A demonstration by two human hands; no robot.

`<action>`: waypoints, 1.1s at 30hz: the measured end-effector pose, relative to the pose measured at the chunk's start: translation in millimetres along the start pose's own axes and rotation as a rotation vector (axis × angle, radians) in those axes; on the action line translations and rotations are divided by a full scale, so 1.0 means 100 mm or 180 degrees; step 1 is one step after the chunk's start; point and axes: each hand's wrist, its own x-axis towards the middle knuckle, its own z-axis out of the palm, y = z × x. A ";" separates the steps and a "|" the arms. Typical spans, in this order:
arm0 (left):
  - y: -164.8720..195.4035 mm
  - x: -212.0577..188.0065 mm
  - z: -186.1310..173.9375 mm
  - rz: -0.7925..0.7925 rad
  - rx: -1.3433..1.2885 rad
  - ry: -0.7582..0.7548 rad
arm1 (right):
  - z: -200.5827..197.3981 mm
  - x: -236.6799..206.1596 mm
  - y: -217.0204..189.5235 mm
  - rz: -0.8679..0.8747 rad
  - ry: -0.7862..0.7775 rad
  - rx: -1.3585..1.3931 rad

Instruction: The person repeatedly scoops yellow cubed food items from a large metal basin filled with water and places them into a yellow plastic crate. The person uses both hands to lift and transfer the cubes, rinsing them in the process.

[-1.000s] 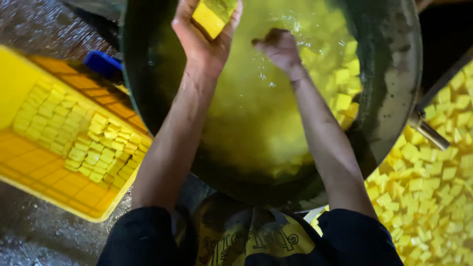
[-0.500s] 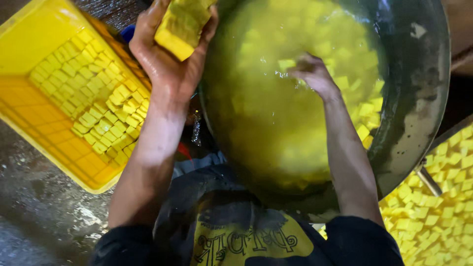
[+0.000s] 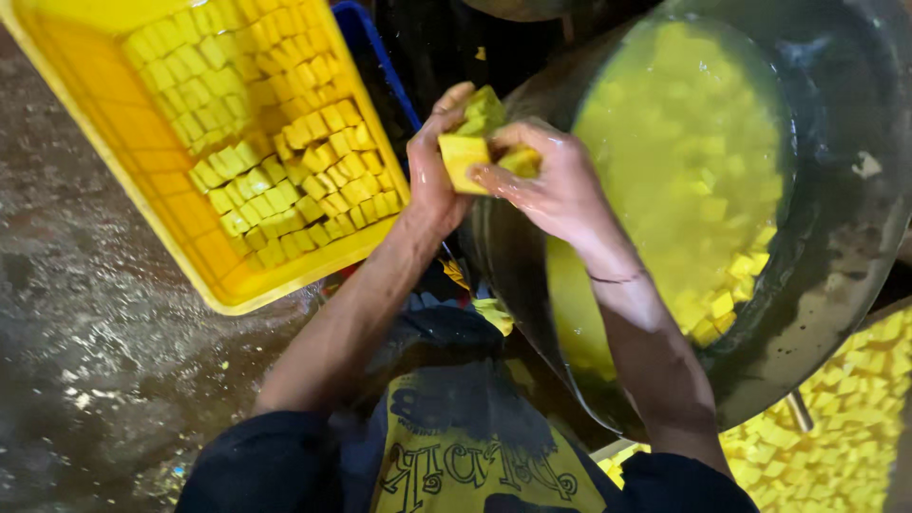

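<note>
Yellow cubes [image 3: 467, 152] gripped by fingers of both hands; more in yellow crate [image 3: 142, 171], metal basin [image 3: 836, 237].

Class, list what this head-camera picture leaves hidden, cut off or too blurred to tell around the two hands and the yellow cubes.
Head view:
- How many cubes the left hand holds: fingers and the right hand cover the stack.
- The pan bottom: cloudy yellow liquid hides it.
- The yellow crate: its far end is cut off by the top edge.
- The right tray: cut off by the right and bottom edges.
- The blue crate: mostly hidden under the yellow one.
</note>
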 end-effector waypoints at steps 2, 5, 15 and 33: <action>0.12 -0.04 -0.16 0.0062 -0.0224 0.0059 | 0.27 0.14 -0.12 0.0197 -0.0045 -0.0258; 0.32 -0.09 -0.41 0.0025 -0.0370 0.0408 | 0.58 0.28 -0.30 0.0677 -0.0284 -0.0111; 0.96 -0.07 -1.36 -0.0242 -0.0813 0.0782 | 1.89 1.15 0.29 0.0927 -0.1423 0.1230; 2.38 0.29 -2.27 0.0462 0.7057 0.1978 | 3.75 2.77 0.46 0.1145 0.0052 -0.2370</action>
